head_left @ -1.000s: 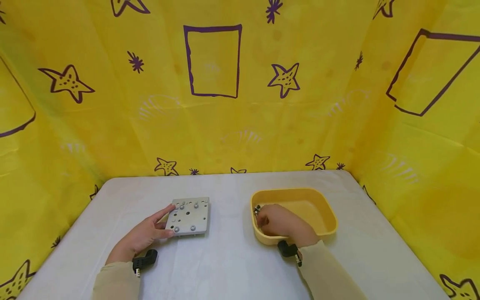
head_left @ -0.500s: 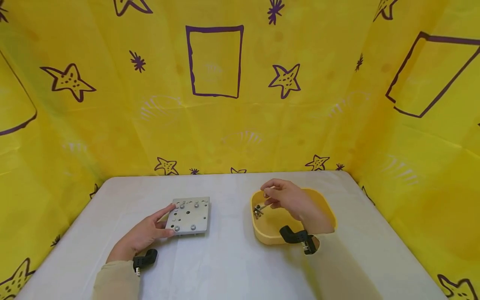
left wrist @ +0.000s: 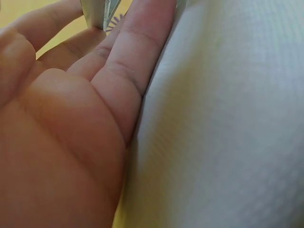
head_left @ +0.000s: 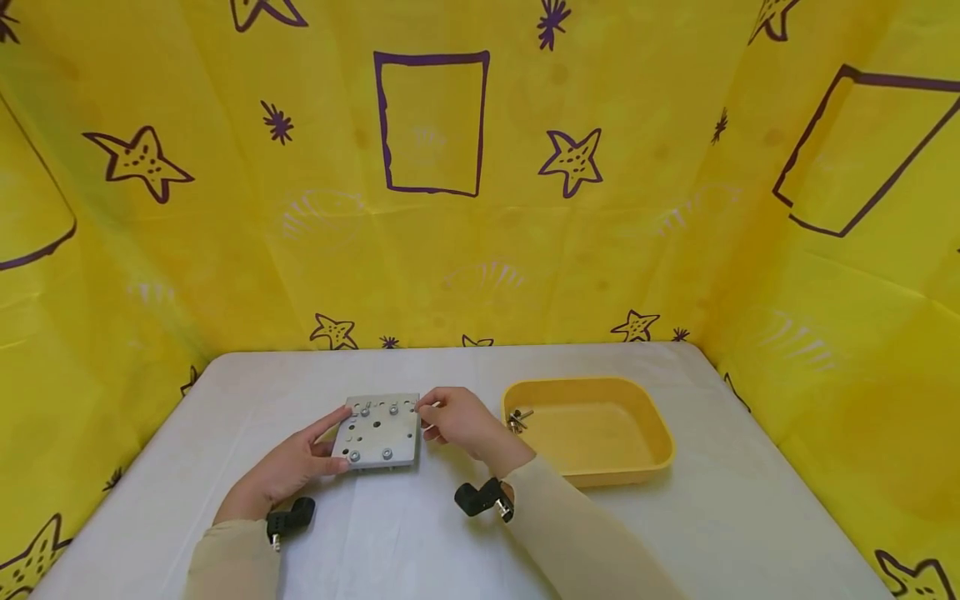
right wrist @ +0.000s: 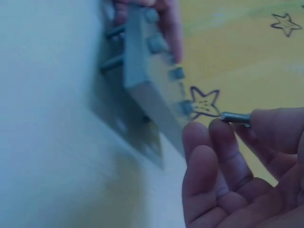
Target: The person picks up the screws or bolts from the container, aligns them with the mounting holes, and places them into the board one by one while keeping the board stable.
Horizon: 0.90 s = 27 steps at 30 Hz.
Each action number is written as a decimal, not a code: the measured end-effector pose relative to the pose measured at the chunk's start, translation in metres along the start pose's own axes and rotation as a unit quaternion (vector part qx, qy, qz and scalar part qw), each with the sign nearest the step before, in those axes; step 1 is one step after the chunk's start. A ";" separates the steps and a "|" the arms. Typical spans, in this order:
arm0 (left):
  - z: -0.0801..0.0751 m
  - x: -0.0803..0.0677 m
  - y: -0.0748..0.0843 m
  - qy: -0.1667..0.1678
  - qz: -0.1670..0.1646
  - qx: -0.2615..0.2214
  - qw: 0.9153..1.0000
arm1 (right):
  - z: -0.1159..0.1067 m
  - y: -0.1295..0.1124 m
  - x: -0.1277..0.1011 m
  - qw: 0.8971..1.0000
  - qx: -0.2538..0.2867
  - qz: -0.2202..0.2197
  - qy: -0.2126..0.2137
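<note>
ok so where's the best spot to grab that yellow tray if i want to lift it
Probably the yellow tray by its near long rim, coming from the front. The rim flares outward there and is bare, while the loose bolts sit in the far-left corner, away from that grip.

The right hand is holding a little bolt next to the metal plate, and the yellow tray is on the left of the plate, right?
Not quite. The yellow tray sits to the right of the metal plate, as the head view shows. The right hand does pinch a little bolt beside the plate.
</note>
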<state>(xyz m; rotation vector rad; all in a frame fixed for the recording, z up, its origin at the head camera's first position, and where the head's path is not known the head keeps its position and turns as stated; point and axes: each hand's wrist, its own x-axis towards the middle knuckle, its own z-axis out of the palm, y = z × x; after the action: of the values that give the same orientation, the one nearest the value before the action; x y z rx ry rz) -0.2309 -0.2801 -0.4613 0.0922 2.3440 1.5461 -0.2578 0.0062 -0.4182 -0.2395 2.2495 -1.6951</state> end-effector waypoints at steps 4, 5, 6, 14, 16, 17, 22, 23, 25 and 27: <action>0.000 0.000 -0.001 -0.001 -0.002 -0.007 1.000 | 0.013 0.005 0.004 0.999 -0.043 -0.014 0.004; 0.000 0.000 -0.001 0.000 -0.002 -0.008 1.000 | 0.015 0.006 0.004 0.998 -0.059 -0.016 0.005; 0.000 0.001 -0.002 -0.001 -0.002 -0.008 1.000 | 0.016 0.006 0.004 0.997 -0.071 -0.018 0.004; 0.000 0.002 -0.002 0.003 -0.006 -0.013 1.000 | 0.019 0.007 0.003 0.991 -0.130 -0.024 0.006; 0.000 0.002 -0.002 0.002 -0.006 -0.011 1.000 | 0.019 0.008 0.003 0.990 -0.138 -0.029 0.006; -0.001 0.002 -0.001 0.002 -0.006 -0.010 1.000 | 0.019 0.008 0.003 0.989 -0.142 -0.030 0.005; -0.001 0.002 -0.002 0.003 -0.005 -0.011 1.000 | 0.019 0.009 0.004 0.985 -0.168 -0.039 0.001; -0.001 0.002 -0.002 0.002 -0.005 -0.013 1.000 | 0.019 0.009 0.004 0.983 -0.176 -0.043 0.001; -0.001 0.002 -0.002 0.003 -0.005 -0.016 1.000 | 0.019 0.010 0.004 0.981 -0.190 -0.048 0.001; -0.001 0.001 -0.002 0.003 -0.005 -0.017 1.000 | 0.018 0.010 0.004 0.978 -0.202 -0.052 0.003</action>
<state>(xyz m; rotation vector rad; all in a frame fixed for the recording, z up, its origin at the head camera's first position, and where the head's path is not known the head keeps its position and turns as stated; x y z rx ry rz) -0.2321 -0.2811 -0.4627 0.0674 2.3179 1.5819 -0.2547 -0.0082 -0.4330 -0.4498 2.6090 -1.2652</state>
